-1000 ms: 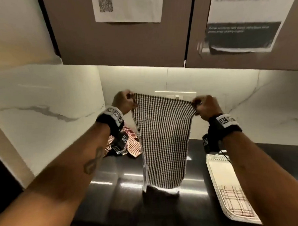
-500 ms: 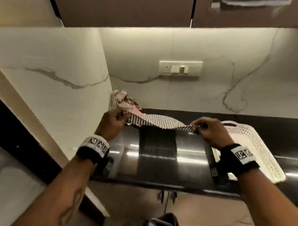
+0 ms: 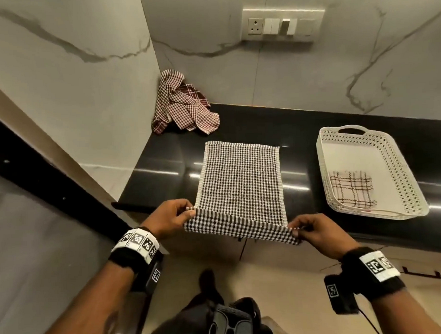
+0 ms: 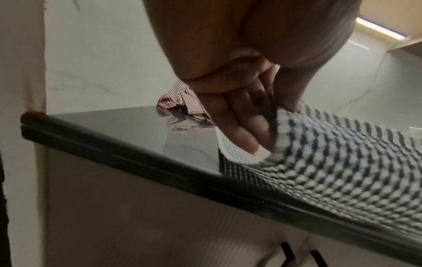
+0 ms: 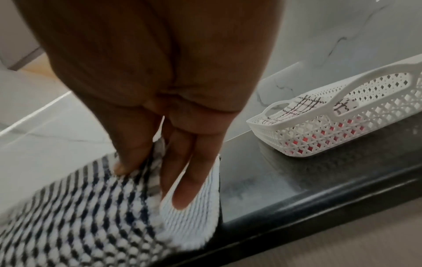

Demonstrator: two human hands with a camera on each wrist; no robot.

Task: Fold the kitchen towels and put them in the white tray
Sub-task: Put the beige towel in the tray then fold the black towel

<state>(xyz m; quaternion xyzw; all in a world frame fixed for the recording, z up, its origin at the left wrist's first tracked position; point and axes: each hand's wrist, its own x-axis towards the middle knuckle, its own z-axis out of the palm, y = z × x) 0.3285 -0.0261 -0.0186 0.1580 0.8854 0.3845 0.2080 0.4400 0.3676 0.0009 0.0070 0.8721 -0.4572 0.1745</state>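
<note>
Both hands [image 3: 241,221] pinching checked towel [image 3: 240,181], countertop [image 3: 164,163]

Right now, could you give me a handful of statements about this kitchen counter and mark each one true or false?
1. Both hands pinch the near corners of the black-and-white checked towel, left hand and right hand. True.
2. The white tray holds nothing. False: a folded plaid towel lies in it.
3. A crumpled pile of red checked towels sits in the corner of the black counter. True.
4. The checked towel is already folded into a small square. False: it lies spread flat, its near edge lifted.
</note>
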